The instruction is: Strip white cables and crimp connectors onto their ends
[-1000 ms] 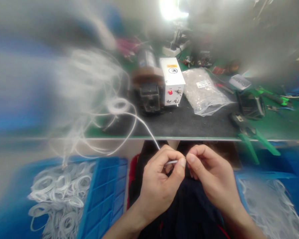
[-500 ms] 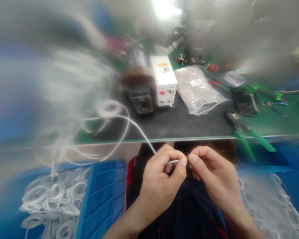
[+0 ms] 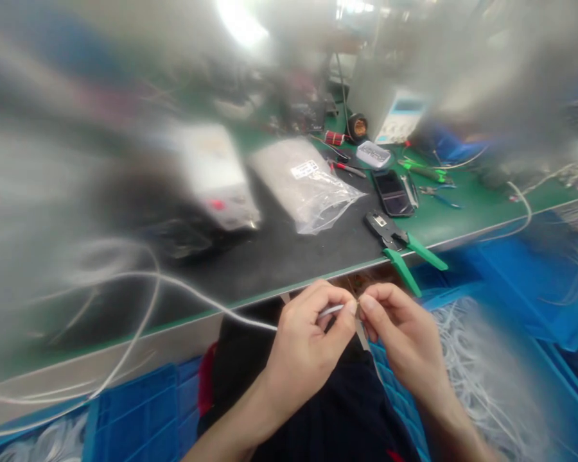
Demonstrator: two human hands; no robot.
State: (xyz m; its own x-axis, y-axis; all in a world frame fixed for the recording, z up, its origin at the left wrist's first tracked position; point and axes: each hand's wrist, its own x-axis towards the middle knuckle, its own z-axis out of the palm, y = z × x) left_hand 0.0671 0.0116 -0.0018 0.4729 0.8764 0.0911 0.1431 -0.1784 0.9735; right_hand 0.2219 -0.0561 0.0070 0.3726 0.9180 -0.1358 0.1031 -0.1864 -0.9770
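My left hand (image 3: pixel 313 346) pinches a white cable (image 3: pixel 250 321) close to its end, thumb against forefinger. Fingertip to fingertip with it, my right hand (image 3: pixel 399 333) closes thumb and forefinger on the cable's tip; the tiny end there is too small to make out. Both hands are in front of the bench edge, above my lap. From my left hand the cable runs left across the bench into a blurred loose coil. Just beyond my right hand lies a crimping tool (image 3: pixel 388 232) with green handles, partly over the edge.
On the bench are a clear plastic bag (image 3: pixel 308 186) with a label, a blurred white box (image 3: pixel 216 173) with a red light, a phone (image 3: pixel 394 192), pliers (image 3: pixel 438 192) and a small tin (image 3: pixel 373 155). Blue crates (image 3: pixel 135 404) below hold coiled white cables (image 3: pixel 476 378).
My view has turned to the right, so the bench things sit further left and more of the right crate shows. The hands keep the same pinch on the cable.
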